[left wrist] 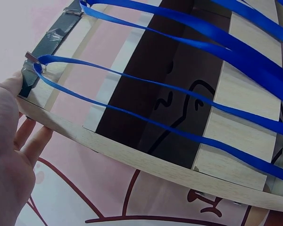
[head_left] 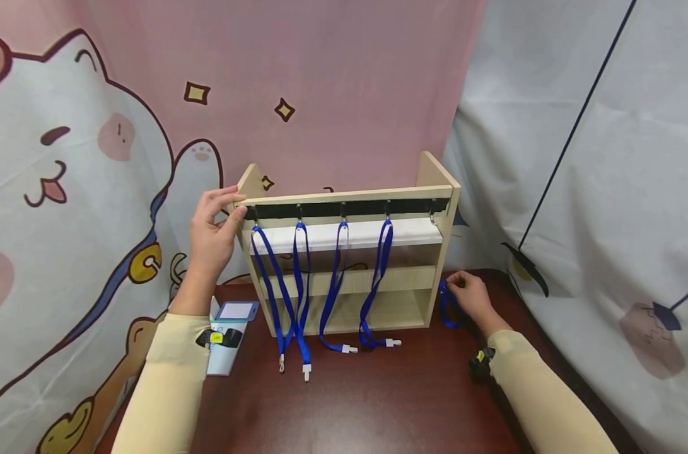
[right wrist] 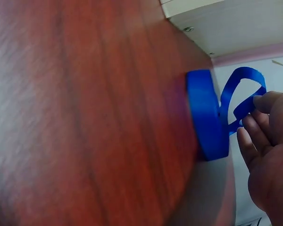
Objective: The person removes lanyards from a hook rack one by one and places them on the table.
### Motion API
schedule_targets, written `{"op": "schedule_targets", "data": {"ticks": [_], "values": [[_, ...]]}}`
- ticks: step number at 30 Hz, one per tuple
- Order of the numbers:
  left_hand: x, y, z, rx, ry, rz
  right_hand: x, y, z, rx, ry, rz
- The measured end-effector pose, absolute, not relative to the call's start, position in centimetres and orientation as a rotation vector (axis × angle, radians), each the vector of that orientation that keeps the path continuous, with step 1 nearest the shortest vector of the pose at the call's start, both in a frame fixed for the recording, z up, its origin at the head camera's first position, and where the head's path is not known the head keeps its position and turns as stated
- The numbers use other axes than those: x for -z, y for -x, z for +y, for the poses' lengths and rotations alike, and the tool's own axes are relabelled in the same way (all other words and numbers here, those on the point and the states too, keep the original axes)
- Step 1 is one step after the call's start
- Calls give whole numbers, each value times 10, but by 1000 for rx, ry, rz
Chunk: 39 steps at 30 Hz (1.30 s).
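Currently, the fingers of my right hand [head_left: 473, 297] pinch a looped blue strap [right wrist: 206, 115] just beyond the right side of the wooden rack [head_left: 406, 279]; whether its lower loop touches the worktop [head_left: 344, 403], I cannot tell. My left hand [head_left: 212, 239] grips the rack's upper left corner, thumb at the front. Between my hands, four blue lanyards [head_left: 384, 252] hang from hooks [head_left: 432, 219] along a black strip [head_left: 366, 208]. White clips [head_left: 393, 343] end three; a metal clip [head_left: 282, 364] ends the leftmost. Near my left wrist: a blue-framed card [head_left: 244, 311].
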State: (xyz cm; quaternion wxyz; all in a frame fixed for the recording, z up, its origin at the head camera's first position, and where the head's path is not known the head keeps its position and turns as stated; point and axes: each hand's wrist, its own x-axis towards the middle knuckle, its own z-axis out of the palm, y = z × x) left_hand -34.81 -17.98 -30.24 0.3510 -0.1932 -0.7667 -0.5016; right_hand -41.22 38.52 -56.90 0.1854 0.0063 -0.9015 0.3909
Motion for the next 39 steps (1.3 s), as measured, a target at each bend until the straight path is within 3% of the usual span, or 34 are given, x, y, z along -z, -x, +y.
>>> {"op": "schedule_targets", "data": {"ticks": [25, 31, 39], "values": [[300, 343, -178, 1290, 492, -1993, 583, 395, 405, -1037, -3, -2629], [302, 347, -180, 1285, 501, -1981, 576, 391, 403, -1059, 14, -2545], [308, 356, -184, 1281, 516, -1975, 551, 359, 372, -1210, 181, -2284]]}}
